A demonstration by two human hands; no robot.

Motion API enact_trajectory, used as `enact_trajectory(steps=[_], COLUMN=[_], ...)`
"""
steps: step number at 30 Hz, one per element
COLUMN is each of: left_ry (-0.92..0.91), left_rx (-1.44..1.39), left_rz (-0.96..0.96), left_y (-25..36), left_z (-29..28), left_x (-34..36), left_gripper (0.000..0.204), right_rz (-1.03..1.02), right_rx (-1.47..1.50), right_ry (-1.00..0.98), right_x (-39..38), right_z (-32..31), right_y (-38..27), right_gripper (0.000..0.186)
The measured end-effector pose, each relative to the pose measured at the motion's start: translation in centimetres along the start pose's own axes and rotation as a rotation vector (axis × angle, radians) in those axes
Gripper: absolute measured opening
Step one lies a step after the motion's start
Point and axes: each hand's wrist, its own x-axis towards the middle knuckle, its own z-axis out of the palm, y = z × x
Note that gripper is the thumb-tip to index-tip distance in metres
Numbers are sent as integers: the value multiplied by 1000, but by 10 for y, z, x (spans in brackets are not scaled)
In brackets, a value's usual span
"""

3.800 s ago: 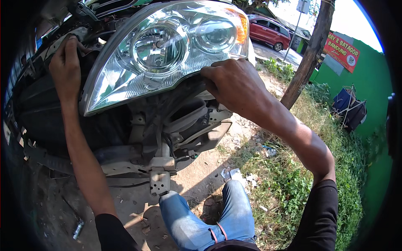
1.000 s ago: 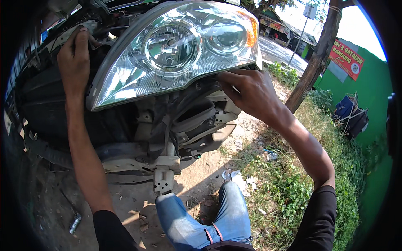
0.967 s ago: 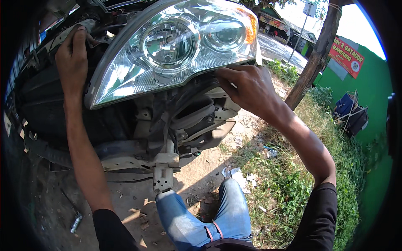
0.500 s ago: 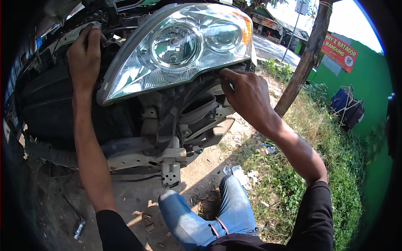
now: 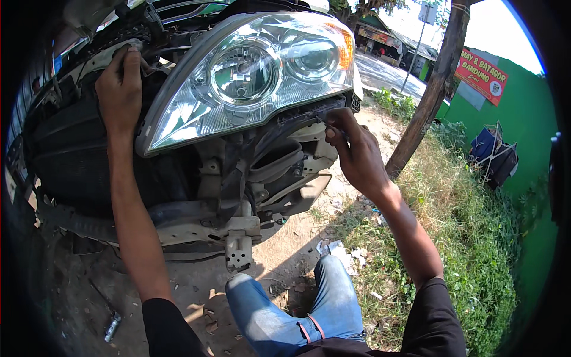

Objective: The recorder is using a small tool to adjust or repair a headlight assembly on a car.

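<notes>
A large clear car headlight (image 5: pixel 256 71) with an amber corner sits at the front of a stripped-down car. My left hand (image 5: pixel 121 89) is up beside its inner edge, fingers closed and bent at a pale metal crossbar (image 5: pixel 101 59); whatever lies under the fingertips is hidden. Below the headlight's outer end, my right hand (image 5: pixel 360 152) has thumb and fingers pinched together. Their tips meet the end of a dark strip (image 5: pixel 297 121) under the lamp, and I cannot make out what is between them.
Bare metal brackets (image 5: pixel 239 247) and a black radiator area (image 5: pixel 71 143) lie beneath the headlight. A silver-handled tool (image 5: pixel 112 326) rests on the dirt at left. To the right are a leaning wooden post (image 5: pixel 425 113), grass (image 5: pixel 458 238) and a green wall (image 5: pixel 523 107).
My right hand has moved down and slightly right, away from the headlight's lower edge, baring the dark strip there. The headlight looks slightly lower and further left in view. My left hand stays at the crossbar.
</notes>
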Motion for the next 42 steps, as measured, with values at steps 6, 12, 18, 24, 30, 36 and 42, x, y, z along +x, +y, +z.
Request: enact_trajectory(steps=[6,12,18,24,30,36,42], left_ry=[22,27,21,22,-9,18,21], left_rx=[61,55,75,75,17,126,47], left_rz=[23,26,10,37,17,50,16], left_y=[2,-1,-2,-3,0,0,-9], left_z=[-5,3,-1,-3,-1,-3,6], left_x=[3,1,1,2,2,-2,0], left_gripper=[36,37,37,37,36,35,37], right_rz=[425,520,795,689,681,747,1403], right_rx=[392,341,673,577,170,-35,-447], right_ry=[127,162,67,211,458,292,120], right_x=[10,26,42,43,19,-173,-508], right_z=[21,55,51,64,-34,-123,-137], right_y=[-16,-11,-3,6,92,122,128], right_gripper=[38,39,27,30,31,26,40])
